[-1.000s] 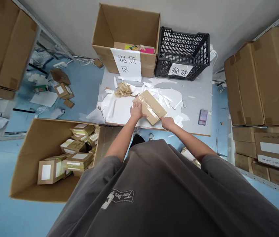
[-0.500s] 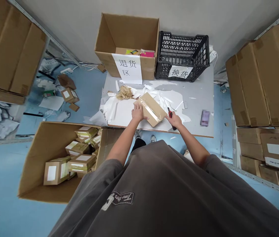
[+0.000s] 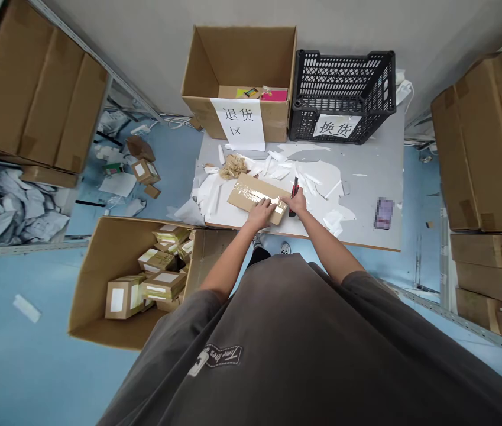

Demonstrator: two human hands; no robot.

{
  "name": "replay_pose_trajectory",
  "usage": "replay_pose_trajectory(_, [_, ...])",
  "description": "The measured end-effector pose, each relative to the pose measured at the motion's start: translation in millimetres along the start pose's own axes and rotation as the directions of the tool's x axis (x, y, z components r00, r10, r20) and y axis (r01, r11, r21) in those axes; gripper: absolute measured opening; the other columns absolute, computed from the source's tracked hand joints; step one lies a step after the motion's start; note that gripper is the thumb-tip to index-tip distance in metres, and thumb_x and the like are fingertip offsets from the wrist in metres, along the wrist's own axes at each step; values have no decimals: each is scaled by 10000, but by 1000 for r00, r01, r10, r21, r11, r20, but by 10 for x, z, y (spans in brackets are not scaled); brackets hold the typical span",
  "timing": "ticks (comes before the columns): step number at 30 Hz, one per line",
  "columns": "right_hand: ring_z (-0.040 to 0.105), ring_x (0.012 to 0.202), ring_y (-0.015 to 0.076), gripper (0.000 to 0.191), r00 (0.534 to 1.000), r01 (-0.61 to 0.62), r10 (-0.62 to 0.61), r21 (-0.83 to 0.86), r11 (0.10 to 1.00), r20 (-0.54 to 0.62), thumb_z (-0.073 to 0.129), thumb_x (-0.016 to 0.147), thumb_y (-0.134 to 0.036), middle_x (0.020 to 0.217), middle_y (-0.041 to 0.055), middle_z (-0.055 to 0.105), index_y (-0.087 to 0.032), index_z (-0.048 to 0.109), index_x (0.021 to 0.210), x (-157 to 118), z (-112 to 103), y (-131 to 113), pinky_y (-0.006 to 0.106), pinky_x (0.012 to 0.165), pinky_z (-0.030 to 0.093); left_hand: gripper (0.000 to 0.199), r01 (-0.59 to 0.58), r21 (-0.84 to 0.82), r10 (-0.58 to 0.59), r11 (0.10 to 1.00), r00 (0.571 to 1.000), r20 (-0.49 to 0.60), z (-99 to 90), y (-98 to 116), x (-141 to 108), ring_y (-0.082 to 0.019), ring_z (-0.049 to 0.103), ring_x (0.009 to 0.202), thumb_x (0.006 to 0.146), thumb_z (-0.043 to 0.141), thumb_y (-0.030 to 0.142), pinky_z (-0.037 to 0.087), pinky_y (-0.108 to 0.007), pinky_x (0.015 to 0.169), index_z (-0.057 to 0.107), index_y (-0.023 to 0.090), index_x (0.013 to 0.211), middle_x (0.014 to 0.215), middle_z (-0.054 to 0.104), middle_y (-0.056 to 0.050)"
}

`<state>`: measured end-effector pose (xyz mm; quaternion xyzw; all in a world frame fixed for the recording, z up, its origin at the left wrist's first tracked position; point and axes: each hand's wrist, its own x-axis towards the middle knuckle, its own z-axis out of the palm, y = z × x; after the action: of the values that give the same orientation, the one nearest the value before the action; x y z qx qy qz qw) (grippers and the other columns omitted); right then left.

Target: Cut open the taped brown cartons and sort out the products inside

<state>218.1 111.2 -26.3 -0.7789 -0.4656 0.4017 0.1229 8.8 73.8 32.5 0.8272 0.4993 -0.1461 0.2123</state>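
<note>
A small brown cardboard box [image 3: 244, 202] with clear tape along its top lies at a slant near the table's front edge. My left hand [image 3: 260, 215] rests on the box's near side, fingers stretched over its top toward the taped right end. My right hand [image 3: 297, 203] is closed around a red and black utility knife [image 3: 295, 189], which stands with its tip pointing away from me. The fingers of this hand touch the right end of the box. Whether the tape there is cut, I cannot tell.
Torn white paper [image 3: 209, 192] and crumpled brown tape [image 3: 233, 167] lie on the table [image 3: 366, 183]. Behind stand a large carton [image 3: 275, 121] and a black crate [image 3: 343, 106]. A carton of small boxes [image 3: 93, 290] stands left; stacked cartons [image 3: 488, 142] flank the right.
The box has turned flatter to the view. My left hand has slid right along it, closer to my right hand. The knife, still in my right hand, has come up beside the box's end.
</note>
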Motion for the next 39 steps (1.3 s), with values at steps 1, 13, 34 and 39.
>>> replay_pose_trajectory(1, [726, 1141, 293, 714, 1000, -4, 4, -8, 1000, 4, 818, 831, -564, 1274, 136, 741, -224, 448, 1339, 0, 15, -32, 346, 907, 574, 868, -31, 8, 31, 999, 999, 15, -16, 28, 46, -386, 365, 1596, 840, 846, 362, 350, -521, 1284, 482, 258, 1620, 1673, 474, -177])
replay_pose_trajectory(13, [735, 981, 270, 416, 992, 119, -118, -18, 993, 50, 594, 1025, -615, 1078, 66, 761, -264, 507, 1230, -230, -111, 7, 332, 855, 554, 953, -96, 29, 97, 995, 995, -22, 45, 9, 44, -373, 276, 1685, 729, 839, 240, 266, -468, 1362, 481, 138, 1607, 1807, 310, -193])
replay_pose_trajectory(34, [549, 529, 166, 362, 820, 216, -246, 119, 969, 516, 495, 1128, -555, 620, -41, 592, -250, 528, 936, -457, -217, 597, 262, 583, 438, 1233, -117, 107, 111, 987, 992, 56, 79, -65, 237, -425, 435, 1600, 688, 876, 253, 410, -468, 1247, 223, 28, 1709, 1623, 507, -335])
replay_pose_trajectory(39, [545, 534, 171, 402, 799, 182, -266, 204, 962, 540, 528, 1096, -606, 587, -41, 569, -256, 514, 896, -484, -181, 591, 262, 555, 434, 1267, -112, 120, 108, 986, 994, 33, 64, -66, 210, -438, 470, 1575, 686, 917, 283, 440, -481, 1223, 219, 41, 1715, 1639, 488, -348])
